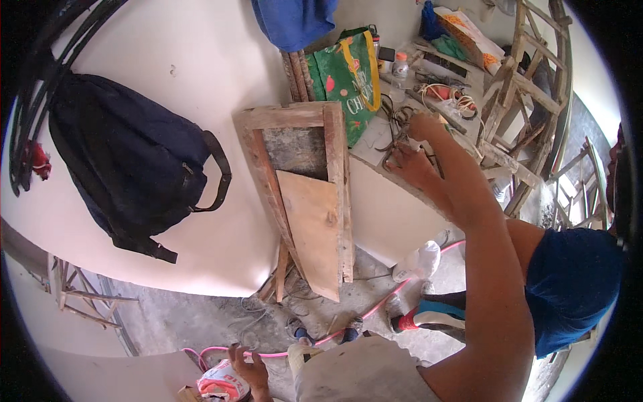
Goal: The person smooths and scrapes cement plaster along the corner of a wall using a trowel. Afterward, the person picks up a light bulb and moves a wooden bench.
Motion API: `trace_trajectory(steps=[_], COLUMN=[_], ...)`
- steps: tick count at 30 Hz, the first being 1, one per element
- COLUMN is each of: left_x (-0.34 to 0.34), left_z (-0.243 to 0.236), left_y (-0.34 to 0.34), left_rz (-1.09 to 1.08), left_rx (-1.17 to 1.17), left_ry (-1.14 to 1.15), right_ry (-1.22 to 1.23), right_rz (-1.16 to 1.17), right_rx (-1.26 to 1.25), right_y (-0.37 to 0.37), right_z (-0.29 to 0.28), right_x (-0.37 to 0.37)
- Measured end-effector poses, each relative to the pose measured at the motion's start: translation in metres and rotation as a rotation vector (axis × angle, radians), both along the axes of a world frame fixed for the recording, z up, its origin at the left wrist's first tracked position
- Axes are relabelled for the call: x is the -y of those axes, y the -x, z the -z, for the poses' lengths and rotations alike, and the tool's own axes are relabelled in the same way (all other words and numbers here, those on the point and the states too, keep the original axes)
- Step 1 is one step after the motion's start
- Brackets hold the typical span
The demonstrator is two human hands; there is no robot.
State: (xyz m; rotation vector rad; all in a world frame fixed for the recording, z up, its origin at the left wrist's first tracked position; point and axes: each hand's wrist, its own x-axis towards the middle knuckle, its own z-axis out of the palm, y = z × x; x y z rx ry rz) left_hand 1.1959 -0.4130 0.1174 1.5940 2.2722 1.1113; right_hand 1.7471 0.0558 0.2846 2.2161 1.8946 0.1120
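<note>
At the lower edge my left hand (pixel 249 370) hangs with its fingers apart, holding nothing, beside a white and red printed sack (pixel 224 382). My right arm reaches up to a cluttered table (pixel 372 149). There my right hand (pixel 427 127) is bent downward with its fingers closed; what they hold is too small to make out. A co-worker's hand (pixel 410 165) works just below it, and the two arms overlap. Dark scissor-like metal tools (pixel 391 119) lie left of my right hand. An orange and white corded tool (pixel 443 92) is beyond it.
A green bag (pixel 348 74) with yellow handles and a capped bottle (pixel 400 65) stand on the table. A wooden frame (pixel 335 154) leans in the middle. A dark backpack (pixel 127 154) is at left. A pink hose (pixel 375 307) crosses the floor. The co-worker in a blue shirt (pixel 576 285) is at right.
</note>
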Motion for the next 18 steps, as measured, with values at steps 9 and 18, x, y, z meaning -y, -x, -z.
trace_trajectory(steps=[9,18], left_x=[0.004,0.022], left_z=[0.001,0.005], left_y=[-0.006,-0.016], left_rz=[0.047,-0.027], left_rx=[-0.106,-0.032], left_ry=[-0.11,-0.06], right_ry=[-0.09,0.075], right_rz=[0.002,-0.074], right_rx=[-0.058,-0.111], right_y=[0.013,0.018], right_z=[-0.01,-0.029], right_x=[0.018,0.033])
